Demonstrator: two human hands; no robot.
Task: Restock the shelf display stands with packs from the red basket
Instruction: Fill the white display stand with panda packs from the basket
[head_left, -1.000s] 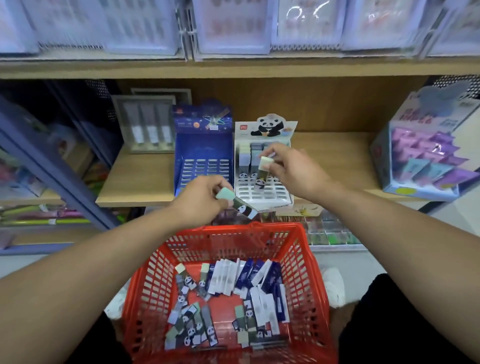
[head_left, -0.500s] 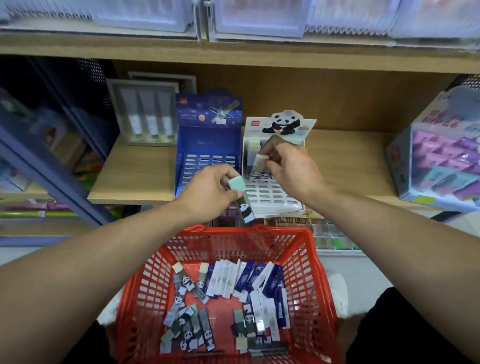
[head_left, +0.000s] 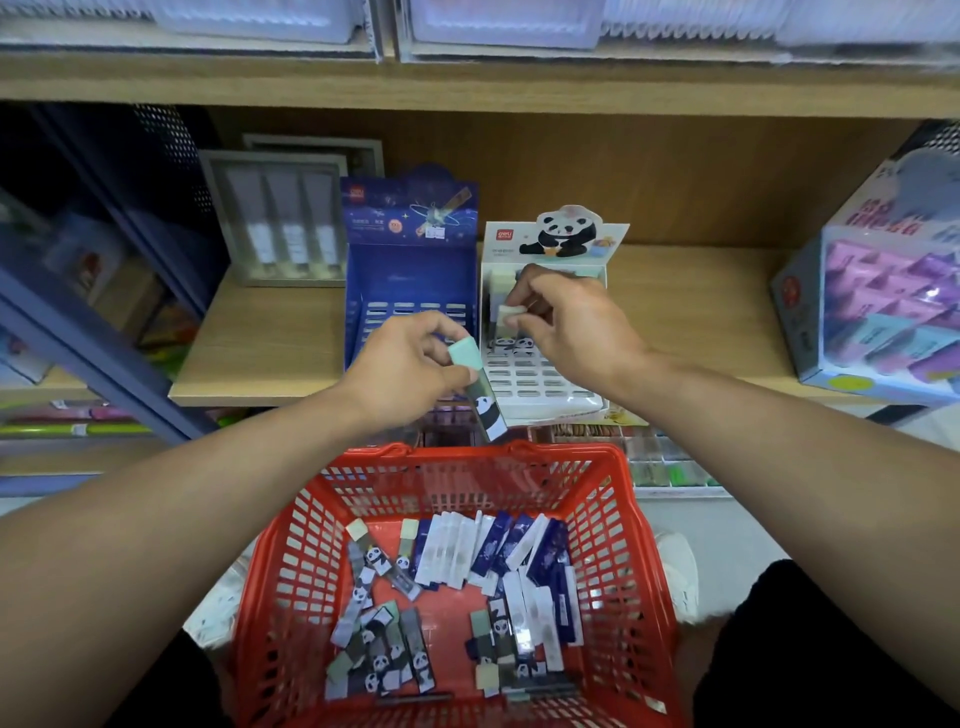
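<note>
A red basket (head_left: 613, 499) sits low in front of me with several panda packs (head_left: 382, 644) and blue-and-white packs (head_left: 519, 545) lying in it. On the wooden shelf stand a blue slotted display stand (head_left: 410, 280) and a white panda display stand (head_left: 540, 384). My left hand (head_left: 405, 374) grips a green-topped panda pack (head_left: 480, 387), held upright in front of the two stands. My right hand (head_left: 566, 322) pinches another panda pack (head_left: 511, 317) down among the back rows of the white stand, where a few packs stand.
A grey box of tubes (head_left: 280, 223) stands left of the blue stand. A pastel box of purple packs (head_left: 883, 296) fills the shelf's right end. Upper shelf edge (head_left: 467, 83) runs overhead. Small compartment trays (head_left: 660, 457) lie below the shelf.
My right hand has pushed its pack further back and down into the white stand. My left hand has turned its pack from slanted to upright and lifted it slightly.
</note>
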